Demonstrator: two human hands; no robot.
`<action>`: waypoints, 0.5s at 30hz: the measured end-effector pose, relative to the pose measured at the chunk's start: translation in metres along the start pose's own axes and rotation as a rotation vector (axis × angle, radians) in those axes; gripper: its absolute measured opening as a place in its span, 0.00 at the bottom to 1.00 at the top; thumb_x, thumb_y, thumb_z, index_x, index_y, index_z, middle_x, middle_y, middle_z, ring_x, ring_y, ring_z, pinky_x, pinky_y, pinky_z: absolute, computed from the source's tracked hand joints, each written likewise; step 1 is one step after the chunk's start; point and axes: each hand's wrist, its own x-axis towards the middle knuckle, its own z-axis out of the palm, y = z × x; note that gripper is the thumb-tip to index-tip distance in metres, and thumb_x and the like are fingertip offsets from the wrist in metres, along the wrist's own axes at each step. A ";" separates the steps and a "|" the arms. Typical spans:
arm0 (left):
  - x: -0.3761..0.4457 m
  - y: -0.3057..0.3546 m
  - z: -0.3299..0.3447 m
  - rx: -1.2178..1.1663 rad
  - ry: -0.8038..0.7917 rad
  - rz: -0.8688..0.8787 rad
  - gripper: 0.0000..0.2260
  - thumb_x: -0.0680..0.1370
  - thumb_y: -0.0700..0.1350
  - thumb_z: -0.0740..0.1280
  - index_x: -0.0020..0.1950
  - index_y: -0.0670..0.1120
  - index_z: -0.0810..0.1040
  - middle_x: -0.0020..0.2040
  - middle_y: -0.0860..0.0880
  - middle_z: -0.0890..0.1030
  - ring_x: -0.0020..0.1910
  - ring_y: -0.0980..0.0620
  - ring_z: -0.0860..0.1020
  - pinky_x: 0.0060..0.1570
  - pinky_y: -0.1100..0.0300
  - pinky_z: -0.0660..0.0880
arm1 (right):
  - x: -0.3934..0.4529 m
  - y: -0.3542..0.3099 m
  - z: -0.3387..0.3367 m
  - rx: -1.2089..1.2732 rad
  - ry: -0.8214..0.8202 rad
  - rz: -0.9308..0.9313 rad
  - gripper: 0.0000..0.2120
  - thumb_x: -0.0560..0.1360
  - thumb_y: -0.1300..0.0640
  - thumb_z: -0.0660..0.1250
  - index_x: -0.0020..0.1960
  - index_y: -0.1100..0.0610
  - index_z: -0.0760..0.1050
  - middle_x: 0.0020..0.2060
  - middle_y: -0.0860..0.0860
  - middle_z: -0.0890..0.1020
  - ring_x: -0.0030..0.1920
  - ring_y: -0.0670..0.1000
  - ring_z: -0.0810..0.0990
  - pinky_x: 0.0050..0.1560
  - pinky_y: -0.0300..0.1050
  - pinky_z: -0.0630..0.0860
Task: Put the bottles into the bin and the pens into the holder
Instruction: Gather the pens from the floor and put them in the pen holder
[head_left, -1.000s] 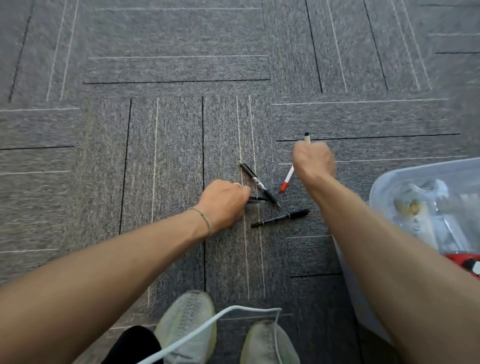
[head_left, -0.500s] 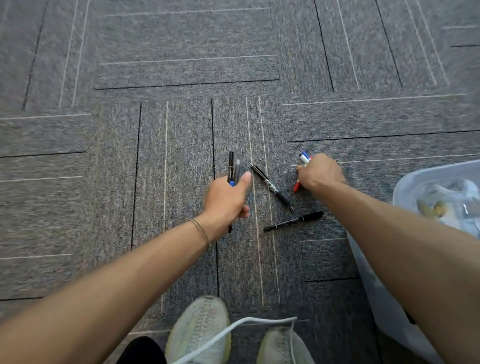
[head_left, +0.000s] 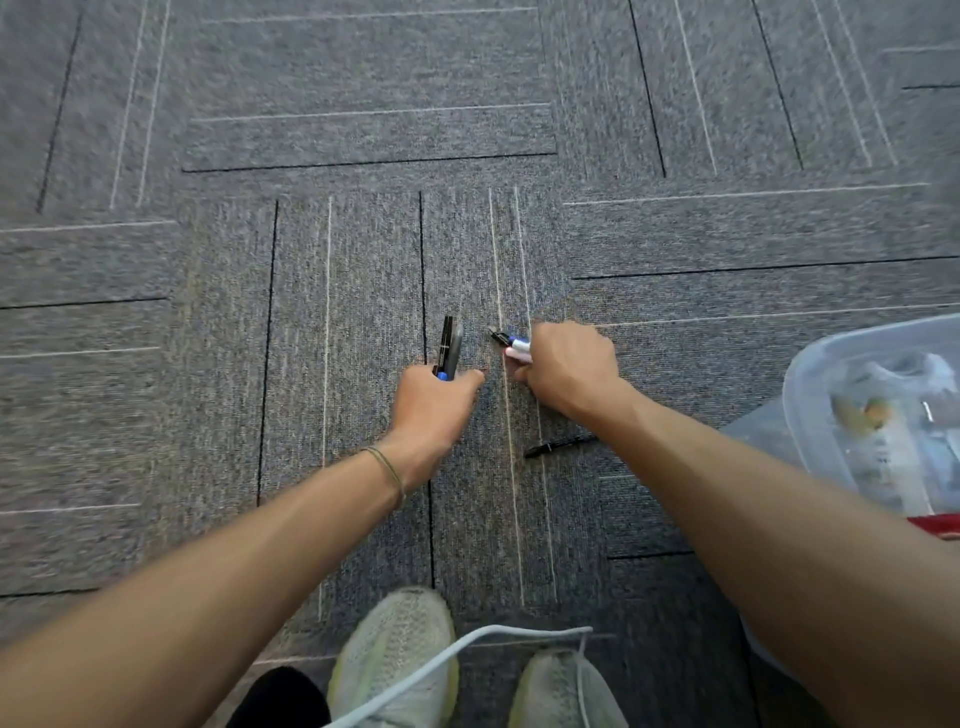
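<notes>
My left hand (head_left: 434, 402) grips two dark pens (head_left: 449, 345) that stick up out of its fist above the carpet. Just to its right, my right hand (head_left: 569, 366) holds a bundle of markers (head_left: 511, 345); a blue-and-white tip, a pink one and a black pen end poke out to the left. One black pen (head_left: 558, 445) lies on the carpet under my right wrist, partly hidden by the forearm. A clear plastic bin (head_left: 810, 374) with bottles inside stands at the right edge. No pen holder is in view.
Grey carpet tiles (head_left: 363, 130) cover the floor all around. My two pale shoes (head_left: 400, 660) and a white cable (head_left: 457, 649) are at the bottom. Something red (head_left: 935, 525) shows beside the bin at the right edge.
My right hand moved left and closed over the black pen that lay between the hands; that pen no longer lies on the carpet. My left hand kept its two pens.
</notes>
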 end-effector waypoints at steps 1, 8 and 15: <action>-0.001 -0.001 0.001 0.038 0.014 0.027 0.17 0.80 0.47 0.69 0.35 0.47 0.69 0.27 0.53 0.66 0.25 0.53 0.62 0.27 0.59 0.62 | -0.002 0.001 0.000 0.012 -0.017 0.025 0.15 0.78 0.46 0.71 0.54 0.57 0.78 0.41 0.51 0.80 0.41 0.55 0.80 0.40 0.48 0.74; -0.016 -0.011 0.026 0.444 0.010 0.311 0.07 0.80 0.55 0.69 0.48 0.55 0.76 0.36 0.53 0.80 0.26 0.56 0.75 0.28 0.59 0.78 | -0.017 0.013 -0.073 0.885 0.325 0.450 0.14 0.78 0.46 0.65 0.40 0.54 0.79 0.31 0.48 0.78 0.29 0.49 0.74 0.30 0.44 0.70; -0.016 -0.007 0.086 1.090 -0.189 0.748 0.17 0.79 0.63 0.66 0.53 0.50 0.73 0.35 0.55 0.76 0.30 0.57 0.74 0.31 0.60 0.74 | -0.035 0.010 -0.118 1.135 0.476 0.403 0.15 0.75 0.51 0.69 0.31 0.52 0.73 0.24 0.43 0.71 0.24 0.46 0.69 0.26 0.42 0.66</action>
